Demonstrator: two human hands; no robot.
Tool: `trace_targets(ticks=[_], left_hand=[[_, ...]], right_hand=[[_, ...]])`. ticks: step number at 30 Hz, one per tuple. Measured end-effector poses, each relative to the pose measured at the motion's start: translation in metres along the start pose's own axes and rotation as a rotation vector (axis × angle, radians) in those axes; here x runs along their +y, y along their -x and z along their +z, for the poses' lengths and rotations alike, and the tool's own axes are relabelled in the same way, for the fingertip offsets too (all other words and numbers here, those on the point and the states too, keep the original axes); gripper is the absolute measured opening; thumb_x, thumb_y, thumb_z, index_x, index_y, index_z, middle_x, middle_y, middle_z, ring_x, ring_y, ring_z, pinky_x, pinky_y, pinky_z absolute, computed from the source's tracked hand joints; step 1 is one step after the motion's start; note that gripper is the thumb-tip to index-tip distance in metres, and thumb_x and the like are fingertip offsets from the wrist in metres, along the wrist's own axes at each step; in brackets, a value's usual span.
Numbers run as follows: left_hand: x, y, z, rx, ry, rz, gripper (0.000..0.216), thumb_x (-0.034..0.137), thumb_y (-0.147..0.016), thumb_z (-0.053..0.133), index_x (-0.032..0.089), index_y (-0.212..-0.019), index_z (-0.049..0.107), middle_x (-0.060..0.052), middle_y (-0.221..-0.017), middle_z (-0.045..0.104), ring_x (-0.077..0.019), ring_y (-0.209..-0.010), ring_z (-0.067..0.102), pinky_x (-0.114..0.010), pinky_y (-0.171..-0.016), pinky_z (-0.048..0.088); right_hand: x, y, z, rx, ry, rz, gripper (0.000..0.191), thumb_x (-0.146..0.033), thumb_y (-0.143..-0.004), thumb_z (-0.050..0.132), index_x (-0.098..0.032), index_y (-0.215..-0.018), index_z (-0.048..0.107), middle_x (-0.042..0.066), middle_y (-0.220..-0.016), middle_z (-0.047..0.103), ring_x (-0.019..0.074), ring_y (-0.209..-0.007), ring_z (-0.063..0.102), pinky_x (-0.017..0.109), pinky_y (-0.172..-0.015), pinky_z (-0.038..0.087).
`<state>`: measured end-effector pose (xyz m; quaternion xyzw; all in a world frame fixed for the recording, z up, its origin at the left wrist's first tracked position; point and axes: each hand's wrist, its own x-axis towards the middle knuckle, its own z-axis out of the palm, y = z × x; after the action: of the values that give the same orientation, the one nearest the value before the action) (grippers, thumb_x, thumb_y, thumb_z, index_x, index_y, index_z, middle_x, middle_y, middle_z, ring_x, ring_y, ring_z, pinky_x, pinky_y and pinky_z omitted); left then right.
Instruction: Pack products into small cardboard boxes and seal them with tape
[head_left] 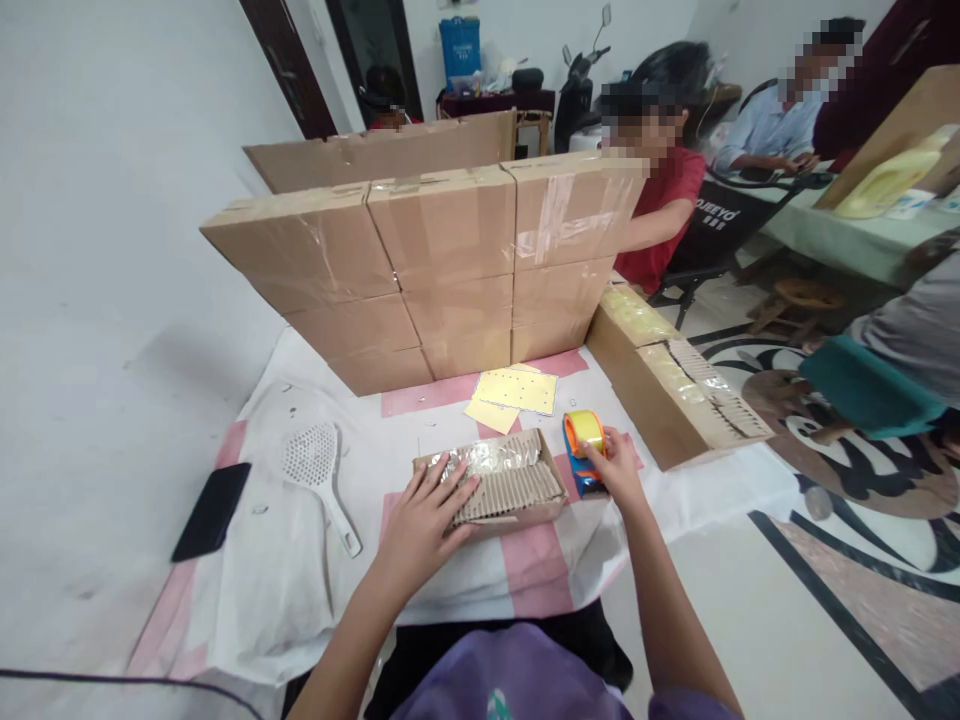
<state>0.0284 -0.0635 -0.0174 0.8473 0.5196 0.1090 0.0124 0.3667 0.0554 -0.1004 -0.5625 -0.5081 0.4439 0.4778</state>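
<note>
A small cardboard box (517,490) lies near the front of the table, its top partly covered by clear tape over a corrugated piece. My left hand (431,505) rests on the box's left end, fingers spread. Just right of the box, my right hand (616,465) grips a tape dispenser (579,465) with a blue body and a yellow-and-orange roll. The dispenser touches the table; part of it is hidden by my fingers. Behind the box lie yellow dotted cards (517,390).
Stacked cardboard boxes (457,270) form a wall at the back. A long taped box (667,390) stands at right. On the left are a white slotted skimmer (311,460) and a black flat phone-like object (212,510). A person in red (664,230) sits beyond the boxes.
</note>
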Motion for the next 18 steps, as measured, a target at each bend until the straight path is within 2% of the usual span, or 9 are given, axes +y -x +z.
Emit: trace_targets(ticks=[2,4,7,9,12,14,15,18], left_hand=[[0.004,-0.001,0.0,0.02,-0.034,-0.006,0.057,0.037,-0.093,0.061,0.029,-0.149,0.049,-0.005,-0.158,0.047,-0.0349,-0.15,0.034,-0.058,-0.119,0.033],[0.009,-0.002,-0.001,0.064,-0.074,0.0,0.057,0.032,-0.092,0.061,0.028,-0.147,0.051,-0.005,-0.157,0.048,-0.0369,-0.148,0.037,-0.059,-0.117,0.035],[0.019,0.001,-0.001,0.218,-0.105,0.045,0.06,0.033,-0.09,0.063,0.026,-0.148,0.05,-0.007,-0.154,0.052,-0.0391,-0.144,0.043,-0.059,-0.113,0.038],[0.025,0.002,0.005,0.348,-0.066,0.091,0.057,0.034,-0.089,0.065,0.028,-0.145,0.053,-0.008,-0.145,0.061,-0.0361,-0.136,0.053,-0.053,-0.107,0.045],[0.035,0.001,0.023,0.521,0.07,0.184,0.045,0.03,-0.09,0.064,0.031,-0.134,0.061,-0.007,-0.116,0.076,-0.0269,-0.105,0.072,-0.04,-0.086,0.056],[0.045,-0.004,0.038,0.55,0.147,0.263,0.042,0.032,-0.09,0.064,0.034,-0.132,0.064,-0.006,-0.1,0.077,-0.0236,-0.089,0.074,-0.035,-0.076,0.058],[0.051,-0.007,0.043,0.539,0.182,0.29,0.042,0.037,-0.091,0.063,0.034,-0.133,0.064,-0.006,-0.099,0.077,-0.0234,-0.087,0.074,-0.035,-0.074,0.06],[0.075,-0.019,0.051,0.475,0.329,0.318,0.049,0.059,-0.097,0.047,0.034,-0.134,0.065,-0.012,-0.106,0.074,-0.0258,-0.095,0.073,-0.037,-0.077,0.062]], right_hand=[[0.003,0.006,-0.004,-0.129,0.04,-0.021,0.049,-0.058,-0.079,0.074,-0.017,-0.105,0.068,0.011,-0.093,0.076,0.027,-0.08,0.073,0.037,-0.068,0.061],[0.005,0.016,-0.007,-0.144,0.067,-0.055,0.047,-0.058,-0.079,0.074,-0.016,-0.1,0.073,0.012,-0.094,0.077,0.0286,-0.083,0.073,0.04,-0.074,0.061],[0.005,0.037,-0.007,-0.046,0.121,-0.14,0.048,-0.061,-0.082,0.069,-0.016,-0.097,0.075,0.012,-0.095,0.078,0.0298,-0.087,0.073,0.045,-0.082,0.06],[0.001,0.053,-0.005,0.055,0.156,-0.219,0.048,-0.061,-0.086,0.065,-0.016,-0.099,0.076,0.013,-0.098,0.077,0.0302,-0.092,0.073,0.046,-0.086,0.059],[-0.015,0.079,0.0,0.154,0.163,-0.389,0.037,-0.051,-0.094,0.058,-0.019,-0.107,0.074,0.011,-0.103,0.077,0.0276,-0.097,0.073,0.041,-0.086,0.06],[-0.031,0.1,0.003,0.166,0.148,-0.492,0.03,-0.043,-0.098,0.055,-0.021,-0.11,0.071,0.009,-0.102,0.077,0.0249,-0.094,0.074,0.036,-0.083,0.06],[-0.039,0.111,0.004,0.155,0.15,-0.533,0.028,-0.04,-0.098,0.054,-0.022,-0.112,0.071,0.009,-0.103,0.076,0.0244,-0.094,0.073,0.034,-0.082,0.061],[-0.063,0.142,0.006,0.093,0.221,-0.635,0.029,-0.039,-0.097,0.054,-0.022,-0.115,0.069,0.011,-0.107,0.074,0.0272,-0.102,0.071,0.035,-0.087,0.059]])
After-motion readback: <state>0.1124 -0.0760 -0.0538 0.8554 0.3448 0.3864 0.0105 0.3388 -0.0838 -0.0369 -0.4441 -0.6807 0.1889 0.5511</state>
